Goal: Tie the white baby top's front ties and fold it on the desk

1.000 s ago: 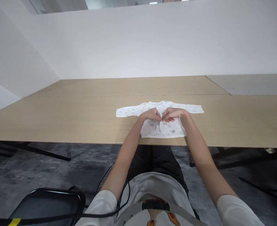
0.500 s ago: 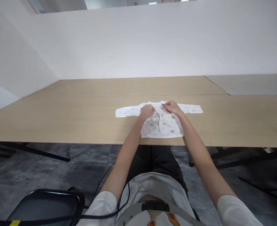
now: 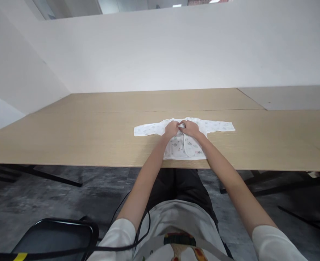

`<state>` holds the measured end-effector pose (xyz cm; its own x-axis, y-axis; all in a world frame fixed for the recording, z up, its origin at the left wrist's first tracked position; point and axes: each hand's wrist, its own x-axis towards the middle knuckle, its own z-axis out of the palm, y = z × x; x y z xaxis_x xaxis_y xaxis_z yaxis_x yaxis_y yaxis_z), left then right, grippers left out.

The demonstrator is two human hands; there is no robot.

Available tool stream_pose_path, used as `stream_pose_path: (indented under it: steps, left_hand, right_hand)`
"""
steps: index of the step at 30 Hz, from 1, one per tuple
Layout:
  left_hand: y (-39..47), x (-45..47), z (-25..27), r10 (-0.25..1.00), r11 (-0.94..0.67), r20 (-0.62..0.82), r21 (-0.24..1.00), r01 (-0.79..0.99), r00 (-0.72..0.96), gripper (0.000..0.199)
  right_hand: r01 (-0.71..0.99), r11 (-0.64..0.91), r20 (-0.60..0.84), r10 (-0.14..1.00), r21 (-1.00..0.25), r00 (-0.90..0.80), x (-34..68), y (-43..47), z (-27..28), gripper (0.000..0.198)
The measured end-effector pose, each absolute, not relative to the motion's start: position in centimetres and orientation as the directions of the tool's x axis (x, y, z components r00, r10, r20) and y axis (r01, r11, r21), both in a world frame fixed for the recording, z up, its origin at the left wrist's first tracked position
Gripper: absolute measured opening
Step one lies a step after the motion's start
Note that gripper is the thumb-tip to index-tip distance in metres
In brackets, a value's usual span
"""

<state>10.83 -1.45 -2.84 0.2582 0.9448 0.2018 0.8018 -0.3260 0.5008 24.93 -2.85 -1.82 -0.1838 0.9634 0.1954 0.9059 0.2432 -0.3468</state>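
A small white baby shirt (image 3: pixel 176 148) with a scattered print lies flat on the table near its front edge, sleeves spread to both sides. Its front panels overlap along a curved edge down the middle. My left hand (image 3: pixel 172 128) is closed on the cloth near the neckline. Close beside it, my right hand (image 3: pixel 190 128) pinches the shirt's front edge, and the fingertips of both hands nearly meet. The fingers cover whatever fastening may be at that spot.
The wooden table (image 3: pixel 94 145) stretches wide to both sides and back to a white wall (image 3: pixel 160 54). A black folding chair (image 3: pixel 56 235) stands at the lower left. A black cable (image 3: pixel 116 249) runs across my left side.
My right hand has moved left and slightly down, from the right of the neckline to my left hand. My left hand has shifted slightly right.
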Motion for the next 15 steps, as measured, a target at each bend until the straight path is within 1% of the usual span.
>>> stream_pose_path:
  steps: [5,8,13,15]
  left_hand:
    - [-0.9,10.7,-2.9,0.935,-0.354,0.222,0.536,0.766,0.276,0.036]
    - [-0.7,11.0,-2.7,0.935,-0.354,0.203,0.546,0.759,0.29,0.037]
    - [-0.5,11.6,-2.5,0.923,-0.385,0.206,0.546,0.745,0.326,0.036]
    - [-0.4,11.6,-2.6,0.923,-0.383,0.208,0.564,0.732,0.323,0.035]
  right_hand:
    - [0.878,0.148,0.235,0.971,-0.455,-0.041,24.9,-2.3,-2.3,0.028]
    - [0.861,0.122,0.232,0.973,-0.494,-0.005,24.9,-2.0,-2.7,0.018]
    - [0.809,0.089,0.213,0.976,-0.581,0.046,25.0,-1.8,-2.7,0.011]
    - [0.786,0.074,0.207,0.976,-0.614,0.07,24.9,-1.8,-2.7,0.009]
